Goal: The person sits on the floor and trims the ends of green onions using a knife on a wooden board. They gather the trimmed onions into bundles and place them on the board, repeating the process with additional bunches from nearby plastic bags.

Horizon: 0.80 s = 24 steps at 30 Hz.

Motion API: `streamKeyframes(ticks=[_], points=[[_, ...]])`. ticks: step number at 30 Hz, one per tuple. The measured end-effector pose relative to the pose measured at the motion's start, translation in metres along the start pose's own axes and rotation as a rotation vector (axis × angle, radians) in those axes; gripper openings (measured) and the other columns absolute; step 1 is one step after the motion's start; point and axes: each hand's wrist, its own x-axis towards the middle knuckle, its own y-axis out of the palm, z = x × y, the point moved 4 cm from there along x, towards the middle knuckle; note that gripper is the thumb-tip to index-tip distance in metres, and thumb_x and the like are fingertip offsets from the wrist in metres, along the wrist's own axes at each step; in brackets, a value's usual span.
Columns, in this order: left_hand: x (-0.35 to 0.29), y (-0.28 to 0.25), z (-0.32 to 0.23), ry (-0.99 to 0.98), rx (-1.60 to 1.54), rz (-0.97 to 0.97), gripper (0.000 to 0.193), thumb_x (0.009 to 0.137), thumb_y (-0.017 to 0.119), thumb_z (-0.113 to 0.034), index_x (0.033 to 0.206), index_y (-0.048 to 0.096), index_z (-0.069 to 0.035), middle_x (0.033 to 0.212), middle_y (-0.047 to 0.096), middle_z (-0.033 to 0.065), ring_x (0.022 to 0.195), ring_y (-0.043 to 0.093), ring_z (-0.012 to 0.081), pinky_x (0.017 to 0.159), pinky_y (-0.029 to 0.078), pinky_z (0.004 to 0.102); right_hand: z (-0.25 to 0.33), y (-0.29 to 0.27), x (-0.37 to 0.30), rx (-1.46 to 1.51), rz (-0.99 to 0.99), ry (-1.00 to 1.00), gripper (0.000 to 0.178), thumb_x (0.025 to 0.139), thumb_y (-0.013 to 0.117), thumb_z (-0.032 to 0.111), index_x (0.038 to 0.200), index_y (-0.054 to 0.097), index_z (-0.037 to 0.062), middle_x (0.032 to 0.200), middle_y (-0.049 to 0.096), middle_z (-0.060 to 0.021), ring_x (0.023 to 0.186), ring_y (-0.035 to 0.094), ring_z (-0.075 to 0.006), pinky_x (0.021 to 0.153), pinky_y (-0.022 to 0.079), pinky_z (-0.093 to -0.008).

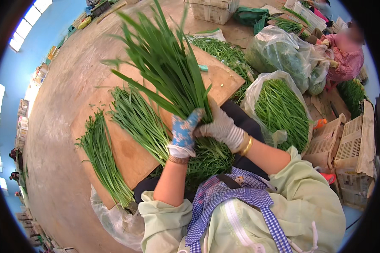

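You've L hand (185, 130) clamped on bunch (166, 69), R hand (224, 129) by its base, grip unclear; prob. evening it, next needs firm hold

A flat brown board (133, 162) spreads in front of the person; whether it is one piece or several is hard to tell. Two bunches lie side by side on it, their long green leaves pointing away from the person: the left bunch (107, 162) near the outer edge, the middle bunch (139, 120) just beside it. Toward the right corner rest a small teal object (203, 68) and a few pale scraps (222, 85). The bare-looking tan floor (67, 114) stretches beyond, carrying a pale slatted crate (211, 11) and, beside that, a dark green bag (249, 17).
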Motion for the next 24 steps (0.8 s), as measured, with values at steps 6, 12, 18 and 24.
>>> streamKeyframes(ticks=[6, 12, 18, 24], points=[[0.048, 0.017, -0.063, 0.367, 0.382, 0.185, 0.046, 0.065, 0.077, -0.008, 0.104, 0.055, 0.0, 0.097, 0.063, 0.0075, 0.086, 0.06, 0.0188, 0.078, 0.049, 0.0315, 0.038, -0.008, 0.076, -0.123, 0.162, -0.504, 0.103, 0.056, 0.083, 0.024, 0.137, 0.021, 0.0059, 0.121, 0.049, -0.0097, 0.115, 0.043, -0.0206, 0.093, 0.039, -0.033], [0.093, -0.015, -0.032, 0.57, 1.248, 0.284, 0.032, 0.071, 0.068, -0.012, 0.099, 0.058, -0.001, 0.094, 0.062, 0.0098, 0.086, 0.059, 0.0232, 0.076, 0.048, 0.0336, 0.011, -0.023, 0.101, 0.434, 0.515, -0.314, 0.054, 0.077, 0.064, 0.028, 0.12, 0.043, 0.0057, 0.112, 0.054, -0.0075, 0.104, 0.05, -0.0209, 0.089, 0.042, -0.0325], [0.108, 0.001, -0.034, 0.217, 1.58, 0.161, 0.034, 0.085, 0.056, -0.016, 0.117, 0.051, -0.004, 0.115, 0.055, 0.0105, 0.098, 0.054, 0.0237, 0.087, 0.042, 0.0343, -0.011, 0.002, 0.129, 0.283, 0.322, -0.443, 0.054, 0.078, 0.057, 0.045, 0.117, 0.048, 0.0088, 0.11, 0.057, -0.0079, 0.103, 0.053, -0.0172, 0.085, 0.046, -0.0339], [0.065, -0.03, -0.079, 0.401, 0.363, -0.084, 0.03, 0.085, 0.053, -0.009, 0.114, 0.055, -0.002, 0.113, 0.057, 0.012, 0.104, 0.055, 0.0202, 0.09, 0.044, 0.0314, 0.002, -0.014, 0.129, -0.336, 0.429, -0.351, 0.056, 0.083, 0.057, 0.017, 0.133, 0.035, 0.0029, 0.135, 0.04, -0.0111, 0.12, 0.042, -0.0196, 0.095, 0.039, -0.0302]])
